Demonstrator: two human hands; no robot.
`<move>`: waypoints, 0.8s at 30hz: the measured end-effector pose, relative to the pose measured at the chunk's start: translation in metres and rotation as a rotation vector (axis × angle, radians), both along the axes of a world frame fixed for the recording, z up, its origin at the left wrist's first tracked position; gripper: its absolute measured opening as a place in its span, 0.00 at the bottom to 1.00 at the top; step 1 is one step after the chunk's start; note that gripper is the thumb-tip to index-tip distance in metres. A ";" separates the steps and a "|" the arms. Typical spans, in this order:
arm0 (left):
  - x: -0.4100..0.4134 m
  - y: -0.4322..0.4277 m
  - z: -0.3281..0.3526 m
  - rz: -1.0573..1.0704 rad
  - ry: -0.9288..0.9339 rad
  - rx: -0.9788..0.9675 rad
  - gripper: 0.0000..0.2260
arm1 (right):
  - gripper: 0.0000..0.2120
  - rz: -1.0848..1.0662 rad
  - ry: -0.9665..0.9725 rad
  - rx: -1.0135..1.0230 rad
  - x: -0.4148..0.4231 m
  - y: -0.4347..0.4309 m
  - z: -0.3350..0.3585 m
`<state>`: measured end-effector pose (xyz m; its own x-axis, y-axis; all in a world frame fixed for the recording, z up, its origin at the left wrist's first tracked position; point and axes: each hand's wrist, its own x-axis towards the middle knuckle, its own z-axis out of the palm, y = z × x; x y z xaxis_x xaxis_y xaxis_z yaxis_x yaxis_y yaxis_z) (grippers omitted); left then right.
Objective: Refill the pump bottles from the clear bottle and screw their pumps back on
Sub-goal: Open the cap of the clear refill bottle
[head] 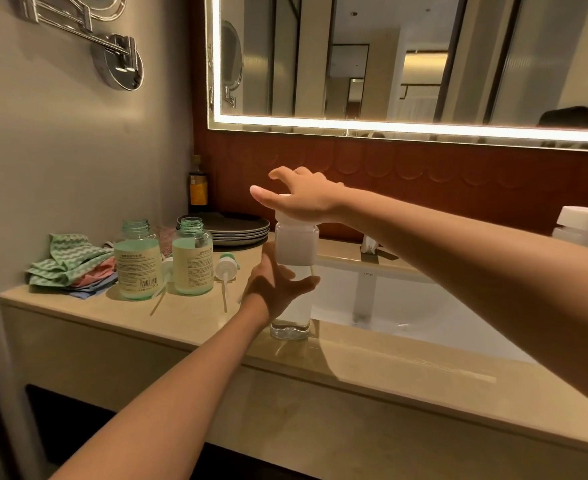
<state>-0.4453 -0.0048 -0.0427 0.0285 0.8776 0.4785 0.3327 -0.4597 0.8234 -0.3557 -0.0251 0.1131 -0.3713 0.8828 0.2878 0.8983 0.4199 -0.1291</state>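
Clear bottle (296,247) stands upright on tabletop (354,358) at sink (406,306) edge. Left hand (275,285) fingers clamp its body. Right hand (303,199) sits directly atop cap (283,218), fingers splayed. Open pump bottles (138,261) stand left, nearer left hand.

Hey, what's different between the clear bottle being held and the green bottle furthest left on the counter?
The clear bottle wears a white cap, under the right hand; the green bottle has an open neck. The left hand grips the clear bottle; the green bottle stands untouched. The clear bottle is colourless; the green bottle is tinted and carries a pale printed label. Both stand upright.
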 end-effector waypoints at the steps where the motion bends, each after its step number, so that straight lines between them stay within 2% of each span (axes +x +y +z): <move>1: 0.000 0.000 0.001 -0.001 -0.015 -0.015 0.37 | 0.38 -0.079 -0.029 0.024 0.000 0.000 0.000; 4: 0.001 0.001 0.001 0.013 0.019 -0.016 0.41 | 0.41 -0.219 -0.113 0.033 0.002 0.001 -0.003; 7: 0.001 0.000 0.001 0.058 0.068 0.004 0.38 | 0.32 -0.170 -0.120 0.037 0.003 0.003 -0.005; 9: 0.000 0.000 0.002 0.073 0.077 0.000 0.36 | 0.25 -0.082 -0.022 0.030 0.005 0.002 -0.004; 12: -0.002 -0.002 0.003 0.074 0.049 -0.013 0.38 | 0.21 0.008 0.166 0.116 0.011 0.003 -0.004; 18: -0.025 -0.008 0.006 0.203 0.094 0.012 0.39 | 0.20 -0.077 0.423 0.207 0.030 0.005 -0.027; 24: -0.054 -0.014 0.008 0.319 0.101 0.012 0.36 | 0.19 -0.145 0.270 0.060 0.029 -0.005 -0.087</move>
